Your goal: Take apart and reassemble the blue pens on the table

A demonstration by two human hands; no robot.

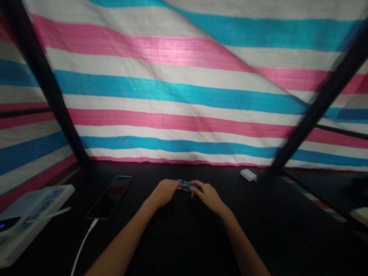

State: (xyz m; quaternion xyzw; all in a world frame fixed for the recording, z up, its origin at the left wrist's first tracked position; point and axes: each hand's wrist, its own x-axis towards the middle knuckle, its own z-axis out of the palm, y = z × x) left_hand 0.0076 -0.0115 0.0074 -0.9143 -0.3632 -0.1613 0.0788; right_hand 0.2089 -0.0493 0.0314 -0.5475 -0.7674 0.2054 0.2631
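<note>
A small, slim blue item with dark and pale parts (186,185) lies between my two hands, low over the black table; its kind is too small to tell. At its left end, my left hand (166,191) has its fingers closed on it. The fingers of my right hand (209,194) bend around its right end, with the thumb below. My fingers hide both ends of the item.
Left of my hands, a dark-screened phone (110,197) lies on the black table (184,241), with a white cable (83,245) at its near end. Further left is a white box-like thing (37,214). A white charger plug (248,175) lies at the right, before a striped sheet (178,122) and dark poles (313,107).
</note>
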